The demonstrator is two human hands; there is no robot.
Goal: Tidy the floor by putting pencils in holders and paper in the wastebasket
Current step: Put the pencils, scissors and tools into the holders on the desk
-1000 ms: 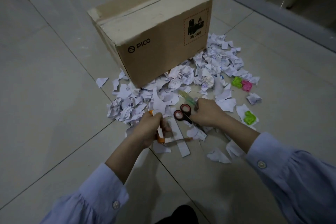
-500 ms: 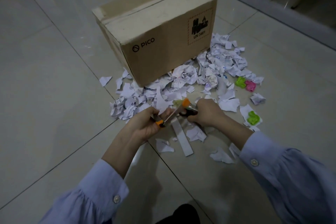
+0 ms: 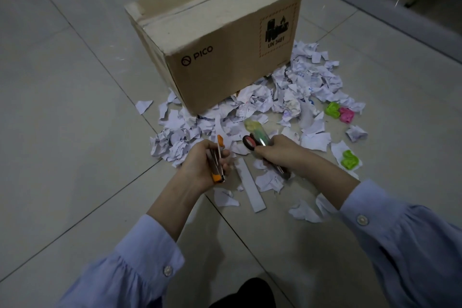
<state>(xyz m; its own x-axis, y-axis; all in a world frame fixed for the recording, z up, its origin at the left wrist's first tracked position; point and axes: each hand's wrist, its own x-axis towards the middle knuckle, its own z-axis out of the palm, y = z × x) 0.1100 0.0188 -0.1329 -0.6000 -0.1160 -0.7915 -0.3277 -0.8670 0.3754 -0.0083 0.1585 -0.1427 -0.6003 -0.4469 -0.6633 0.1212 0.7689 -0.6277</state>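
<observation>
My left hand [image 3: 203,164] grips a bundle of pens and pencils [image 3: 217,161] with orange ends, held upright above the floor. Scissors with red-black handles [image 3: 250,142] and a green-yellow pen [image 3: 257,131] are held in my right hand [image 3: 280,151], their handles pointing toward the box. Torn and crumpled white paper scraps [image 3: 295,97] lie spread on the tiled floor in front of both hands and around the box's near corner. A long white paper strip [image 3: 251,189] lies just below my hands.
A closed cardboard box [image 3: 225,57] marked PICO stands on the floor behind the scraps. Small green pieces [image 3: 332,109] [image 3: 349,159] and a pink piece [image 3: 347,114] lie among the paper at the right. A grey baseboard [image 3: 375,7] runs along the far right.
Both hands rose from the floor with their items. The orange-ended bundle in my left hand turned from lying flat to upright, and the view drew a little closer.
</observation>
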